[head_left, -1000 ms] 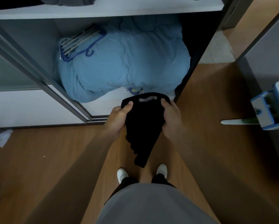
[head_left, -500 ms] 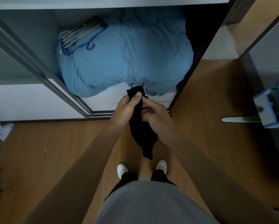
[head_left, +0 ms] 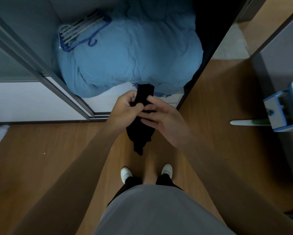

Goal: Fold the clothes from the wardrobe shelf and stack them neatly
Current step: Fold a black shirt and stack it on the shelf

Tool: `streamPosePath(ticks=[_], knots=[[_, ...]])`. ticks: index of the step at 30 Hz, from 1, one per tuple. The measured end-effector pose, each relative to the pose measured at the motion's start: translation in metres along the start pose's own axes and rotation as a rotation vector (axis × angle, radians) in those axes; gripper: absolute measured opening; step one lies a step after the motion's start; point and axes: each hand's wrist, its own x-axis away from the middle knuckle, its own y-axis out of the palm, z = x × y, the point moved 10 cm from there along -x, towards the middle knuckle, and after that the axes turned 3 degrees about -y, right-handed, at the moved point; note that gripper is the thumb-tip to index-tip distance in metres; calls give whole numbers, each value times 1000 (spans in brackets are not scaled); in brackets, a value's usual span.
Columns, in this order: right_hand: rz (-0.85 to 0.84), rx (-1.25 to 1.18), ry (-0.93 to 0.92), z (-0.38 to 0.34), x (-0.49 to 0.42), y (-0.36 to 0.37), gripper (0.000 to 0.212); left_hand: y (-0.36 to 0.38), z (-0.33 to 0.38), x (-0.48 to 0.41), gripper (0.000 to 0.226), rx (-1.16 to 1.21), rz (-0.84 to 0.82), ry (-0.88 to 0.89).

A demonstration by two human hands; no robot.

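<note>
Left hand (head_left: pixel 125 107) and right hand (head_left: pixel 164 121) hide the middle of the crumpled black cloth garment (head_left: pixel 139 138). The right edge cuts off the blue-and-white plastic box (head_left: pixel 278 114).

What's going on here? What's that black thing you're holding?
A person stands at an open wardrobe holding a small black garment in both hands. The left hand grips it near the top, the right hand pinches it just beside, and the rest hangs loose above the wooden floor. It is bunched up, not neatly folded yet. A blue duvet and some hangers lie in the wardrobe.
</note>
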Motion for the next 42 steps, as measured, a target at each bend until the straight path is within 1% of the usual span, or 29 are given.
streamPosePath(ticks=[1,3,4,5,6,8,10,11,13,17,20,22,24,28,31,33,34,36,38,41,42], knots=[[47,159,-27,-6,-2,-7,49,-2,3,-1,34,7,0,22],[174,549,-143,-25,-1,-22,42,-4,7,2,30,20,-7,58],[231,695,-224,-37,2,-26,40,-4,9,4,27,23,-14,69],[251,772,-303,-48,5,-25,39,-3,9,6,25,20,-25,76],[223,822,-383,-56,7,-20,38,-3,9,8,23,12,-41,79],[94,956,-539,-67,7,0,34,1,12,9,21,-21,-75,91],[-25,1104,-644,-71,3,19,25,3,17,10,20,-57,-106,107],[-46,1163,-661,-73,0,23,21,4,19,10,20,-63,-117,110],[-46,1231,-628,-71,-6,22,18,4,20,11,20,-43,-137,97],[-79,1273,-504,-56,-13,16,21,1,19,12,21,-17,-161,80],[-83,1154,-466,-53,-12,14,19,0,16,14,19,-39,-169,103],[-60,1055,-448,-54,-10,13,20,0,15,16,16,-48,-177,121],[-37,1024,-444,-57,-9,14,22,0,16,16,15,-72,-186,157],[-33,1040,-449,-61,-8,19,24,-2,19,18,22,-168,-185,234],[-41,1063,-447,-60,-7,26,23,-8,13,19,28,-257,-148,275],[-46,1071,-454,-62,-6,32,23,-12,2,18,23,-317,-121,251],[-49,1072,-462,-65,-5,35,22,-13,-5,16,18,-356,-117,236],[-54,1072,-484,-73,-3,41,22,-12,-18,14,7,-421,-150,220],[-80,1068,-500,-81,-1,49,22,-8,-32,10,11,-450,-176,175],[-153,1072,-506,-86,1,65,20,-8,-64,-5,35,-511,-174,-13],[-166,1070,-507,-87,2,68,21,-8,-77,-9,36,-557,-178,-82]])
